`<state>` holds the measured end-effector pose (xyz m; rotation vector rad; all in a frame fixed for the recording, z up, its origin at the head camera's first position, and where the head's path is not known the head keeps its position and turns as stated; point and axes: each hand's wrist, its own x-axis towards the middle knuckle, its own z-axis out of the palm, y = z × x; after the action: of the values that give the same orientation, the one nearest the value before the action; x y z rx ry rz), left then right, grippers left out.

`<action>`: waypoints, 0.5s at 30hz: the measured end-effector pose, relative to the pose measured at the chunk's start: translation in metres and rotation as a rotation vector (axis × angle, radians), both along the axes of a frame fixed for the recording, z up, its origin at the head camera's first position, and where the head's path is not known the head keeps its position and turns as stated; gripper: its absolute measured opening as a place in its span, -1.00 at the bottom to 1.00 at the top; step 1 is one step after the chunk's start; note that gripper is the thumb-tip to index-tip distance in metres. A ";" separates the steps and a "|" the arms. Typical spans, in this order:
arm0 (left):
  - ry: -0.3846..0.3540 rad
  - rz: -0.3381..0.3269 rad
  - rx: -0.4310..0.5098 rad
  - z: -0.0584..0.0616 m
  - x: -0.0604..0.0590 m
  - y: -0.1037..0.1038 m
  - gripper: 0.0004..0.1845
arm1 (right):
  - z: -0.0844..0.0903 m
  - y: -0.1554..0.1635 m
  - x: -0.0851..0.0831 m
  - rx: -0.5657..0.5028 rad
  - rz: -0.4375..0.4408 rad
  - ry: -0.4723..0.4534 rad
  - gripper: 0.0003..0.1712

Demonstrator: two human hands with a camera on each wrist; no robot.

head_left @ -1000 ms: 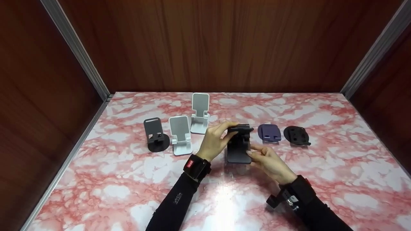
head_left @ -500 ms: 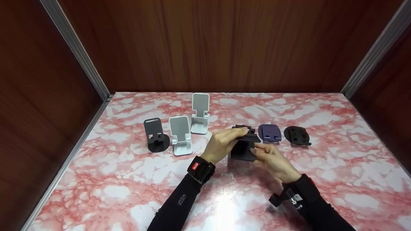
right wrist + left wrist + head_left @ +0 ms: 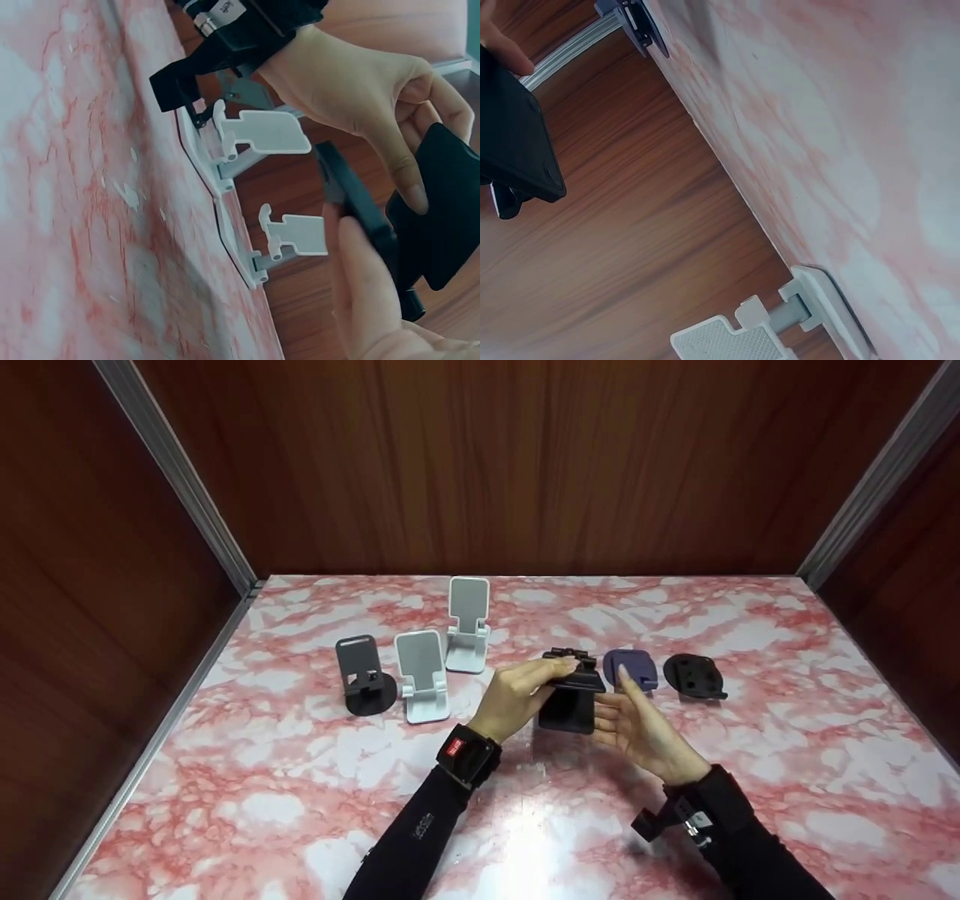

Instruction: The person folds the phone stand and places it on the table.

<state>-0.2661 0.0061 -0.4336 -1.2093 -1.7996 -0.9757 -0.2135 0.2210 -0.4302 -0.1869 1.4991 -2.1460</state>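
Note:
A black folding phone stand is held above the table, its two plates tilted apart. My left hand grips its upper plate, thumb on one face, as the right wrist view shows. My right hand is at the stand's right edge with its thumb raised and fingers extended. In the right wrist view, the fingers of that hand lie against the lower plate. Part of the stand shows at the left of the left wrist view.
Left of the hands stand an unfolded black phone stand and two white phone stands, one nearer and one farther back. To the right lie a folded purple stand and a folded black stand. Wooden panels enclose the marbled table.
The held stand has tipped, with its upper plate swung toward the person, and moved slightly right. My right thumb has lifted off the lower plate.

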 end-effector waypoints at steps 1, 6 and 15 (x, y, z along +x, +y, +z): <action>0.006 0.000 -0.003 0.000 0.000 0.000 -0.70 | 0.000 0.000 0.000 -0.004 0.009 0.001 0.01; 0.026 -0.003 -0.009 -0.001 0.000 0.002 -0.72 | -0.003 0.003 -0.001 -0.104 0.034 -0.005 -0.31; 0.073 0.040 -0.061 -0.003 0.001 0.002 -0.69 | -0.002 0.009 -0.003 -0.210 0.109 -0.045 -0.62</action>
<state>-0.2647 0.0083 -0.4369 -1.2255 -1.8013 -0.8489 -0.2163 0.2297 -0.4326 -0.2854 1.2092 -2.2017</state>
